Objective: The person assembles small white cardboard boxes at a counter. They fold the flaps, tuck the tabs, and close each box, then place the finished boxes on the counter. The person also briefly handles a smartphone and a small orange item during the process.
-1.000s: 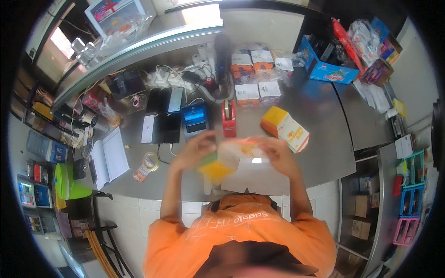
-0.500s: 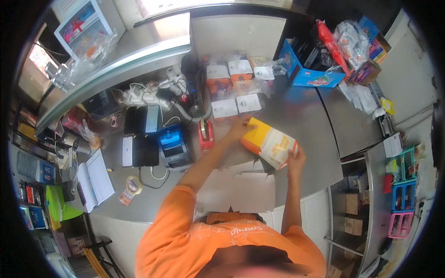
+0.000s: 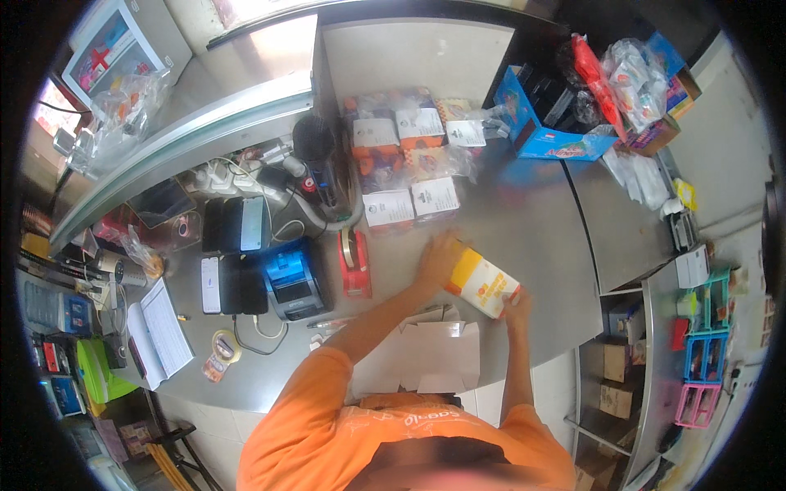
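Note:
Both of my hands are on a yellow, white and orange carton (image 3: 485,285), tilted over the steel counter. My left hand (image 3: 440,259) lies over its far left end, slightly blurred, with the fingers bent around that edge. At the near right corner, my right hand (image 3: 516,309) grips the carton between thumb and fingers. Against my body on the counter's front edge is a plain cardboard box (image 3: 438,360) with its flaps up. A red tape dispenser (image 3: 354,263) stands left of my left forearm.
Wrapped packs with white labels (image 3: 389,209) lie at the back of the counter (image 3: 532,221). A blue label printer (image 3: 295,278), several phones (image 3: 252,225), an open notebook (image 3: 160,331) and a tape roll (image 3: 227,345) are on the left. A blue carton (image 3: 565,146) stands at the back right.
The carton has come nearer to me and tilted, so its white face shows more and its yellow end less. My left hand has moved nearer with it; my right hand has lowered slightly.

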Tool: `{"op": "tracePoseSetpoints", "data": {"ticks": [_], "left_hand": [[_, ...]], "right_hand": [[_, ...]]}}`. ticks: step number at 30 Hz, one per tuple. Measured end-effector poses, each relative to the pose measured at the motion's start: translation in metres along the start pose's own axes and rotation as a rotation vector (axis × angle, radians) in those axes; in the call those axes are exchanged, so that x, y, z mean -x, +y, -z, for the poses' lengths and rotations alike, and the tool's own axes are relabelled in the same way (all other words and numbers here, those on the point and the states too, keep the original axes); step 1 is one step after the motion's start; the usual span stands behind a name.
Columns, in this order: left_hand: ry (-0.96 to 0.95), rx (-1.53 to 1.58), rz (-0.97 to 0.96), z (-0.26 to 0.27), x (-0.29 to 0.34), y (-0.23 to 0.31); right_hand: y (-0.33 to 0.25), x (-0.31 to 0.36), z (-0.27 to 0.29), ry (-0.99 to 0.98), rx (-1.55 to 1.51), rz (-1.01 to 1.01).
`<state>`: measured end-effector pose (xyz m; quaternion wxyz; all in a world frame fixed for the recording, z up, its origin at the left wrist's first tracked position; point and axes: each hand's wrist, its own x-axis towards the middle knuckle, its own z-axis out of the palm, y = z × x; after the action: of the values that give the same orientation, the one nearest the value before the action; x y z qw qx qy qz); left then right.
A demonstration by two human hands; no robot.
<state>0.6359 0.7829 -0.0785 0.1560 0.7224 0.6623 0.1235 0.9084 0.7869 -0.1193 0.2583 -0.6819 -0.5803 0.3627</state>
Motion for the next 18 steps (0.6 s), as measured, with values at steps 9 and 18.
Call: {"op": "tracePoseSetpoints", "data": {"ticks": [9,18], "left_hand": [[0.162,0.079,-0.090,0.000,0.019,0.024],[0.197,0.288,-0.134,-0.003,0.021,0.006]], "right_hand": [[-0.032,0.012,-0.004,0.111,0.502,0.261],[-0.060,0.017,-0.038,-0.360,0.813,0.371]]}}
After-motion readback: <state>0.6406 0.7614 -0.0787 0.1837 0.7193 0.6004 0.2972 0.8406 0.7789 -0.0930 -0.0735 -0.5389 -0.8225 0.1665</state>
